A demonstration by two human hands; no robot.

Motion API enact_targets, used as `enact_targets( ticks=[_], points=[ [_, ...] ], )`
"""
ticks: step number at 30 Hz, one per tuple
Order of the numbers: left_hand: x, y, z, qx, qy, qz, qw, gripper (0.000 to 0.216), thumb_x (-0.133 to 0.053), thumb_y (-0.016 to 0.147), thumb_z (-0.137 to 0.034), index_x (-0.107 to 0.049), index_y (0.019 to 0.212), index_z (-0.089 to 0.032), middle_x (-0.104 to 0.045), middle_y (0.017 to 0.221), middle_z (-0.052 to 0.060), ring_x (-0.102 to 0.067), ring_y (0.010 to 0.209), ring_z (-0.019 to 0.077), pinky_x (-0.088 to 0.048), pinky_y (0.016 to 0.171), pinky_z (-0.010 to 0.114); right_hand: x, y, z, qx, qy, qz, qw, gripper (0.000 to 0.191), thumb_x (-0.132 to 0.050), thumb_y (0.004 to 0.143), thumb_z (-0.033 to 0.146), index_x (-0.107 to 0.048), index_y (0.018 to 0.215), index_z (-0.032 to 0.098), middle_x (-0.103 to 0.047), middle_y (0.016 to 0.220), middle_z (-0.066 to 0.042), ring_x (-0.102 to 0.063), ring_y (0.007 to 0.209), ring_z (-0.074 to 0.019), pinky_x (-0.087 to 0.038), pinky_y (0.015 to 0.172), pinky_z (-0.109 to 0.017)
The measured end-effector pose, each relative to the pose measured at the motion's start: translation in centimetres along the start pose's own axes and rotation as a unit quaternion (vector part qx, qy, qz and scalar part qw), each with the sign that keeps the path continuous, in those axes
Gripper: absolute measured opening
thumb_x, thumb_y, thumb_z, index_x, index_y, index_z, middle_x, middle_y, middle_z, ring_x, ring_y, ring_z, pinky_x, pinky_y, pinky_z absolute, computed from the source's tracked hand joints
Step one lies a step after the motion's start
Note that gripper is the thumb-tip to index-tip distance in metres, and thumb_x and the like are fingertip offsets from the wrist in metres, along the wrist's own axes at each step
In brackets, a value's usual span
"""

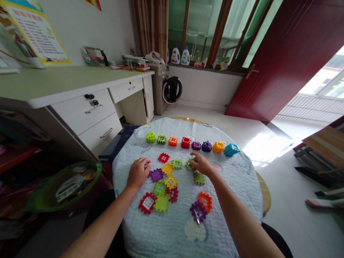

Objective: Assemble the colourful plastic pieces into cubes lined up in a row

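My left hand (139, 172) rests at the left of the cloth-covered table with its fingers curled. A small dark bluish bit shows by its fingertips, too hidden to name. Beside it lies a purple toothed plastic tile (156, 175), near yellow tiles (167, 168). My right hand (201, 163) pinches a green window tile (189, 164), partly covered by the fingers. Just below that hand lies another green tile (199, 178). A red window tile (163, 157) and a light green one (176, 164) lie between my hands.
Small stacks of tiles stand in a row across the back, from a lime stack (151, 137) to a blue stack (232, 149). Nearer me lie a red tile (147, 203), a lime tile (161, 203), an orange tile (205, 201) and a dark purple tile (198, 211).
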State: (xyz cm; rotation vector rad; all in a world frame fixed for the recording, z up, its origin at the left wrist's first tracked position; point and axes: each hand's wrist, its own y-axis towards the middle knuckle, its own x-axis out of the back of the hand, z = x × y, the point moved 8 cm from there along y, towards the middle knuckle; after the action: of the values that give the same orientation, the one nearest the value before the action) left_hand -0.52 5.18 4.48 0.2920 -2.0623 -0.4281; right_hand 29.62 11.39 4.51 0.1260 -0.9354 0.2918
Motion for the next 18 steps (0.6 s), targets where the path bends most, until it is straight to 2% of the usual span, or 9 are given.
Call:
enact_targets(
  ticks=[2,4,5,9,13,18],
  points=[
    [0.0,0.0,0.1,0.002,0.000,0.000,1.000,0.021,-0.045,0.087,-0.030,-0.062,0.086,-0.019,-0.067,0.095,0.007,-0.059,0.093,0.0233,-0.046,0.089,0.037,1.1,-0.1,-1.2,-0.011,-0.019,-0.071,0.997,0.046,-0.061,0.078,0.022,-0.055,0.123,0.016,-0.066,0.100,-0.008,-0.061,0.083,-0.0174,-0.046,0.078,-0.029],
    [-0.1,0.0,0.1,0.004,-0.001,0.002,1.000,0.021,-0.045,0.088,-0.031,-0.062,0.087,-0.019,-0.067,0.095,0.007,-0.059,0.093,0.0231,-0.046,0.090,0.037,2.1,-0.5,-2.3,-0.025,-0.044,-0.136,0.989,0.043,-0.060,0.078,0.021,-0.057,0.120,0.016,-0.061,0.110,-0.011,-0.060,0.093,-0.0195,-0.045,0.085,-0.031],
    [-0.1,0.0,0.1,0.005,-0.001,0.004,1.000,0.021,-0.045,0.088,-0.031,-0.062,0.087,-0.019,-0.067,0.096,0.007,-0.059,0.094,0.0230,-0.045,0.090,0.037,2.3,-0.6,-2.7,-0.033,-0.052,-0.147,0.987,0.039,-0.059,0.080,0.023,-0.058,0.118,0.016,-0.060,0.112,-0.012,-0.059,0.094,-0.0198,-0.045,0.086,-0.032],
    [-0.2,0.0,0.2,0.004,0.002,0.007,1.000,0.022,-0.045,0.088,-0.031,-0.063,0.086,-0.019,-0.067,0.095,0.007,-0.059,0.093,0.0232,-0.045,0.090,0.037,1.1,-1.2,-2.2,-0.034,-0.096,-0.081,0.991,0.031,-0.061,0.082,0.033,-0.063,0.108,0.016,-0.060,0.104,-0.010,-0.058,0.095,-0.0211,-0.042,0.088,-0.032],
    [-0.1,0.0,0.0,0.000,0.002,0.003,1.000,0.022,-0.045,0.087,-0.031,-0.062,0.085,-0.019,-0.067,0.094,0.007,-0.060,0.092,0.0231,-0.046,0.089,0.037,-0.3,-2.0,0.1,-0.032,-0.150,-0.047,0.987,0.045,-0.069,0.075,0.046,-0.064,0.108,0.016,-0.059,0.104,-0.011,-0.055,0.099,-0.0250,-0.040,0.088,-0.033],
    [0.0,0.1,-0.1,-0.001,0.002,0.004,1.000,0.021,-0.044,0.087,-0.031,-0.062,0.083,-0.020,-0.067,0.093,0.007,-0.060,0.092,0.0231,-0.046,0.088,0.037,-1.2,-1.8,1.6,-0.047,-0.153,-0.051,0.986,0.041,-0.073,0.070,0.035,-0.064,0.105,0.017,-0.057,0.100,-0.010,-0.053,0.096,-0.0254,-0.041,0.086,-0.034]
  ],
)
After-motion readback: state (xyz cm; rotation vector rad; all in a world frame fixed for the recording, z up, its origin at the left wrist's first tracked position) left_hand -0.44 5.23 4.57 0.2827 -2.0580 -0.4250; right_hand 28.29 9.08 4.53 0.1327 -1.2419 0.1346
